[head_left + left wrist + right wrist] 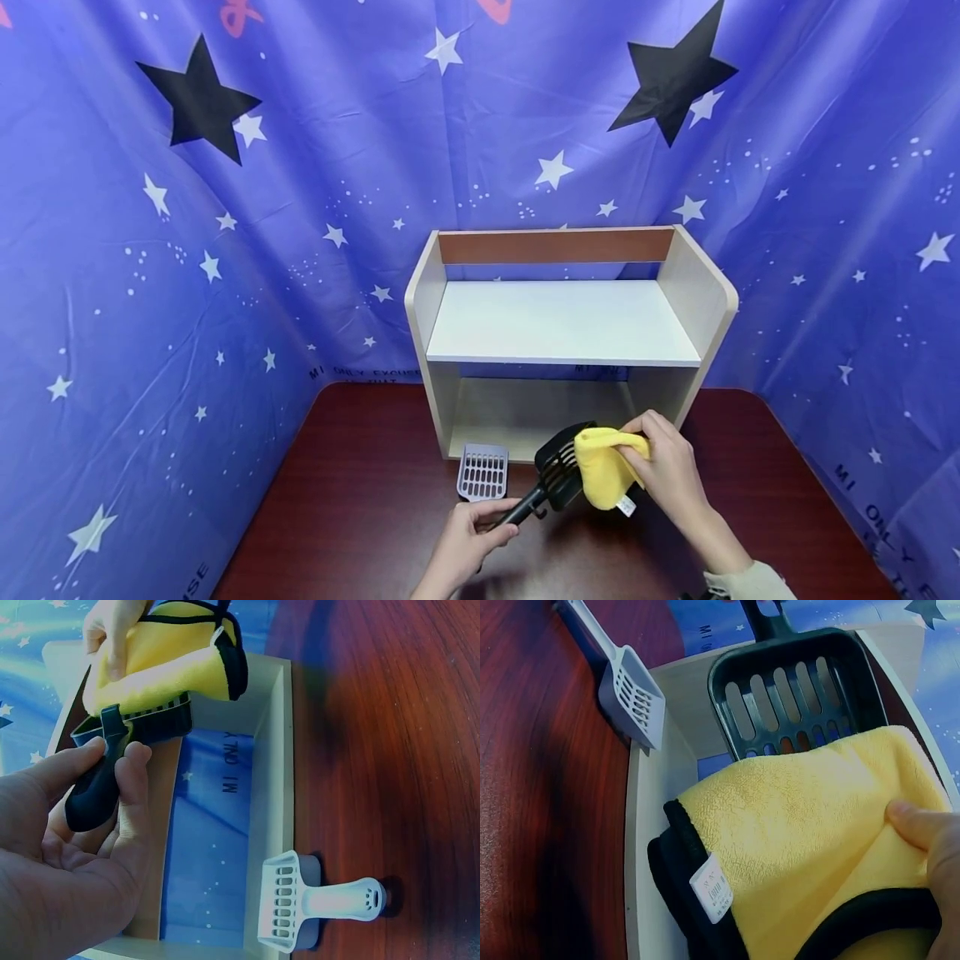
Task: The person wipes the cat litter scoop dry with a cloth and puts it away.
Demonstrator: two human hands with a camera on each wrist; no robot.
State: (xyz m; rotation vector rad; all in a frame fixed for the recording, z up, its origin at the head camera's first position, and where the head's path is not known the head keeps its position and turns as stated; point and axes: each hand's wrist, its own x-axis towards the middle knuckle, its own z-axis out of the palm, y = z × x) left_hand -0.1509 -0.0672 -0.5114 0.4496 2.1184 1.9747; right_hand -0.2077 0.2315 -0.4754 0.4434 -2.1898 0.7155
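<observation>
My left hand (471, 537) grips the handle of a black slotted litter scoop (558, 467), which is raised above the table with its head toward the shelf. In the left wrist view the thumb and fingers pinch that dark handle (94, 791). My right hand (670, 467) pinches a folded yellow cloth (603, 467) with dark edging and a white label (712, 889). The cloth lies against the scoop's head and covers its far part. In the right wrist view the scoop's slots (787, 701) show beyond the cloth; the thumb (915, 823) presses on the yellow side.
A grey-white litter scoop (483, 472) lies on the dark red wooden table (337, 500), by the shelf's front left corner. The two-tier shelf unit (562, 321) stands at the back, before a blue star-patterned curtain (360, 167).
</observation>
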